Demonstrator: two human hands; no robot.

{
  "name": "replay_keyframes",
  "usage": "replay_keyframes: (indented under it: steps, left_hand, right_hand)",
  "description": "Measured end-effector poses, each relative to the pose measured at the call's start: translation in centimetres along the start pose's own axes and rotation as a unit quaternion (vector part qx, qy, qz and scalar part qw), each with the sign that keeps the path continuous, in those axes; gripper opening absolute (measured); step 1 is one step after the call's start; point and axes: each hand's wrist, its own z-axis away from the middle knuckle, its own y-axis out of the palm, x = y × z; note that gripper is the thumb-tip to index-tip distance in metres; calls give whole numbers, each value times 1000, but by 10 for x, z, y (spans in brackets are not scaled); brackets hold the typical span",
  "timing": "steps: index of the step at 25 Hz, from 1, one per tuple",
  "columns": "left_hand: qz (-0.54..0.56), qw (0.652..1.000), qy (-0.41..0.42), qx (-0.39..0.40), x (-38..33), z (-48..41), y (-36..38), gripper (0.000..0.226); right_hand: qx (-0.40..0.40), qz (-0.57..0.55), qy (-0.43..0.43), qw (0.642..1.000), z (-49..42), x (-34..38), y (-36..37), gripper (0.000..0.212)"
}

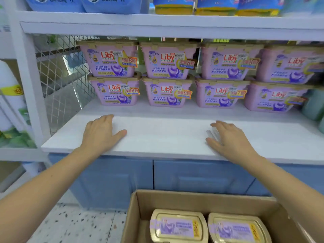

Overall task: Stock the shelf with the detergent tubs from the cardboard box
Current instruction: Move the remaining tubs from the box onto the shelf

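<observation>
Several pink Liby detergent tubs [114, 91] with tan lids stand two high in a row at the back of the white shelf [161, 137]. On the floor below, an open cardboard box [140, 204] holds two more tubs, one on the left [178, 226] and one on the right [236, 229], lids up. My left hand [100, 134] hovers over the bare front part of the shelf, fingers apart, holding nothing. My right hand [228, 139] is over the shelf front further right, also open and slightly blurred.
Blue cabinet doors [201, 176] sit under the shelf. A wire mesh panel [63, 74] closes the shelf's left side. Blue refill pouches [112, 4] fill the shelf above. White and green bottles [10, 102] stand on the neighbouring rack at left. The floor is speckled terrazzo [78, 225].
</observation>
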Motion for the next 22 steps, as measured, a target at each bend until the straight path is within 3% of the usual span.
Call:
replay_keyframes:
  steps: [7,14,18,22]
  left_hand:
    - [-27,997,71,-4,-34,118,-13,81]
    - [16,993,64,102,-53,232,12,87]
    - [53,983,10,176,-51,289,34,70]
    - [94,970,-9,222,-43,322,49,60]
  right_hand:
    - [-35,82,7,996,108,-44,-36,59]
    - [22,54,69,996,217,-85,-14,67]
    - [55,2,132,990,282,-104,16,52]
    - [76,-56,180,979,325,-105,40,50]
